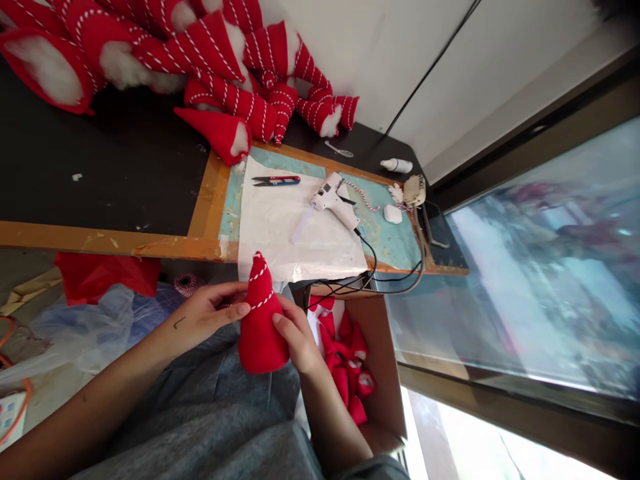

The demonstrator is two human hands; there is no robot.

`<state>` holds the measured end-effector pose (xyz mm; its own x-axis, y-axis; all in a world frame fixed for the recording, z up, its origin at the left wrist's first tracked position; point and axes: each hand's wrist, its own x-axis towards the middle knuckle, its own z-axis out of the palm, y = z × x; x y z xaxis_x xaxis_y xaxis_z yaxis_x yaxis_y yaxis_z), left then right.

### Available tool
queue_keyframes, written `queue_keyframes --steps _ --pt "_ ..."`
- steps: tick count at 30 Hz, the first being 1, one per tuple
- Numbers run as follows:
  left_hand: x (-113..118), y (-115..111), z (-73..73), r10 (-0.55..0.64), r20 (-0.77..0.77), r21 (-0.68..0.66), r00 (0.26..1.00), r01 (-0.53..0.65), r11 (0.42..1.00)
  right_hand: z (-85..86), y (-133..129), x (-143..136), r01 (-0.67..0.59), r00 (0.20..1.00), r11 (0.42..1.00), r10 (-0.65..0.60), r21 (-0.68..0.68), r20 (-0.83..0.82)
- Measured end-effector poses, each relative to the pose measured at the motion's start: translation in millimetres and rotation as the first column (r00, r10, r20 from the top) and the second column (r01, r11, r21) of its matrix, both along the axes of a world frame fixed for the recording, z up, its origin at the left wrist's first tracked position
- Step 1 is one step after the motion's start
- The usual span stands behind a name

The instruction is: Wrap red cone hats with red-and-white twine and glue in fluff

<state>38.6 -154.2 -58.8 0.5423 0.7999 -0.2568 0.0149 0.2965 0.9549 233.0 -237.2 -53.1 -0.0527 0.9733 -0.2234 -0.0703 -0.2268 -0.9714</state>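
Note:
A red felt cone hat (pixel 263 340) is held upright over my lap, a red-and-white twisted cord (pixel 261 301) wound round its upper part. My left hand (pixel 213 308) pinches its left side near the cord, thumb in front. On the right side, my right hand (pixel 299 333) grips the felt with the thumb on the front. Beyond the hat, a white glue gun (pixel 334 200) lies on a white cloth (pixel 270 233), a clear glue stick at its end. Thread snips (pixel 276 181) with red and blue handles lie on the same cloth.
Stuffed red cones with cord (pixel 220 47) pile up at the back left; one plain cone (pixel 220 133) lies nearer. A cardboard box (pixel 387 360) of red felt pieces stands below the table edge. Power cables (pixel 373 257) hang there. A white bottle (pixel 397 165) lies at the back right.

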Motion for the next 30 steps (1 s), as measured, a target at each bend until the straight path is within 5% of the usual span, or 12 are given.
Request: queue_keyframes --steps 5,10,19,23,26,30 --pt "2.2 -0.9 6.1 0.04 -0.055 0.053 0.998 -0.037 0.998 1.8 0.6 0.1 -0.022 0.998 0.998 0.025 0.053 -0.052" --pt "0.9 -0.7 4.0 0.096 -0.11 0.096 0.989 -0.085 0.992 -1.6 2.9 -4.6 0.034 0.997 0.998 -0.037 -0.045 -0.074" --pt "-1.5 0.1 2.6 -0.045 0.015 0.072 0.999 0.043 0.996 -4.2 5.3 -9.1 0.077 0.924 0.971 -0.155 -0.226 -0.349" --pt "-0.6 0.5 5.6 -0.031 -0.011 0.052 0.999 0.031 0.998 -3.9 5.7 -10.3 0.117 0.908 0.975 -0.181 -0.187 -0.377" --pt "-0.5 0.6 11.3 0.028 -0.121 0.131 0.992 -0.012 0.991 -4.7 5.0 -8.8 0.155 0.937 0.982 -0.18 -0.108 -0.298" --pt "-4.5 -3.7 26.2 0.252 -0.339 0.381 0.906 -0.113 0.918 -4.5 3.8 -5.9 0.255 0.961 0.963 -0.263 0.089 0.083"
